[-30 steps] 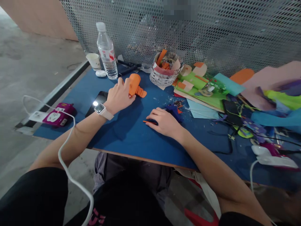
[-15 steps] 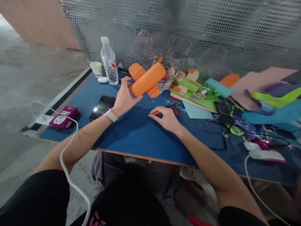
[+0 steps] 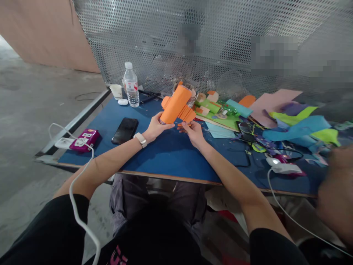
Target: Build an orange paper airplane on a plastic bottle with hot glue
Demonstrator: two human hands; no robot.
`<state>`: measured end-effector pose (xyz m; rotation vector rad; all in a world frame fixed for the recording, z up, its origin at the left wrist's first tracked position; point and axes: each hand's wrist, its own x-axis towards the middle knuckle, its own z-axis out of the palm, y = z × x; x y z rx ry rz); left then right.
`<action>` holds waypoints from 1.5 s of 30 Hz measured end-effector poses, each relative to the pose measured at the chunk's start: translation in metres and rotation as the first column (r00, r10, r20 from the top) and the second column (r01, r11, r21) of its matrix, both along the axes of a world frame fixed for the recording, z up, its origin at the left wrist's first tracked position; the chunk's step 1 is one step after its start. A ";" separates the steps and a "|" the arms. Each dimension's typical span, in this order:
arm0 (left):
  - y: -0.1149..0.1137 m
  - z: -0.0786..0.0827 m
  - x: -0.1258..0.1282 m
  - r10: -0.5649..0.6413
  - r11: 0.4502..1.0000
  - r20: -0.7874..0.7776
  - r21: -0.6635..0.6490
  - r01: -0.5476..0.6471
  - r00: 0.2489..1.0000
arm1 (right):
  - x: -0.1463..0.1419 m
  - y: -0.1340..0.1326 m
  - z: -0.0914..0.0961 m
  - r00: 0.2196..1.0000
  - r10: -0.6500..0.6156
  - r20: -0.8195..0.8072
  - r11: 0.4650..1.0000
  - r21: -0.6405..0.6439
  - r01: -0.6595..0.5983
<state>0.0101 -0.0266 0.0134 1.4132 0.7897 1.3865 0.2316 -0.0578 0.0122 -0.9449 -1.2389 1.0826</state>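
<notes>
My left hand (image 3: 156,128) is wrapped around the near end of an orange paper-covered tube (image 3: 176,104), held tilted above the table. Clear plastic shows at that end, and folded orange paper wings (image 3: 187,113) stick out from both sides. Close under the right-hand wing, my right hand (image 3: 196,134) pinches a small orange paper piece (image 3: 184,124) between thumb and fingers. A basket (image 3: 192,95) stands behind the tube, partly hidden by it.
Left on the blue table (image 3: 165,158) are a phone (image 3: 125,130), a purple power socket (image 3: 87,140), a water bottle (image 3: 131,86) and a paper cup (image 3: 116,92). Coloured paper scraps (image 3: 295,127) and cables spread over the right side. Another person's blurred arm (image 3: 336,195) is at the far right.
My right hand has moved up to the tube's wing with the small orange piece. The tube has turned steeper in my left hand. Another person's arm has come in at the right.
</notes>
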 end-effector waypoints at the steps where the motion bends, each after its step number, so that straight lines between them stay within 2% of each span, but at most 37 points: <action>1: -0.001 0.000 0.001 0.006 1.000 0.005 0.007 -0.006 1.000 | 0.001 -0.001 0.001 1.000 -0.001 -0.017 1.000 0.002 0.001; 7: 0.005 -0.006 -0.001 0.110 0.992 -0.034 0.061 -0.108 0.993 | 0.007 -0.001 0.006 0.997 -0.013 -0.077 1.000 0.026 0.015; 10: 0.009 -0.008 -0.005 0.184 0.977 -0.095 0.125 -0.172 0.978 | 0.011 0.001 0.007 0.996 -0.063 -0.064 0.997 0.044 0.066; 12: 0.009 -0.007 -0.005 0.195 0.970 -0.133 0.173 -0.171 0.972 | 0.013 0.003 0.006 0.990 -0.116 -0.078 0.990 0.073 0.121; 15: 0.004 -0.005 -0.004 0.137 0.980 -0.134 0.165 -0.115 0.981 | 0.016 0.006 0.005 0.978 -0.188 -0.093 0.975 0.104 0.197; 18: -0.003 -0.002 -0.003 0.018 1.000 -0.079 0.016 -0.017 0.997 | 0.019 0.009 0.004 0.974 -0.205 -0.099 0.969 0.121 0.217; 21: -0.007 0.000 -0.003 -0.067 0.992 -0.018 -0.106 0.064 0.998 | 0.023 0.011 0.002 0.976 -0.199 -0.087 0.966 0.149 0.211; 27: -0.009 0.001 -0.002 -0.046 0.993 -0.007 -0.108 0.045 0.999 | 0.029 0.017 0.000 0.962 -0.272 -0.035 0.942 0.197 0.273; 30: -0.008 0.002 -0.001 -0.072 0.990 0.042 -0.121 0.076 0.997 | 0.029 0.015 0.004 0.957 -0.286 -0.041 0.936 0.203 0.288; 37: -0.011 0.002 0.002 -0.117 0.978 0.110 -0.162 0.134 0.987 | 0.022 0.001 0.017 0.974 -0.221 0.047 0.957 0.205 0.207; 41: -0.012 -0.001 0.003 -0.126 0.978 0.130 -0.150 0.145 0.984 | 0.017 -0.003 0.017 0.984 -0.173 0.032 0.971 0.175 0.165; 45: -0.010 0.000 0.000 -0.135 0.968 0.191 -0.184 0.171 0.972 | 0.016 -0.001 0.016 0.983 -0.179 0.030 0.973 0.151 0.172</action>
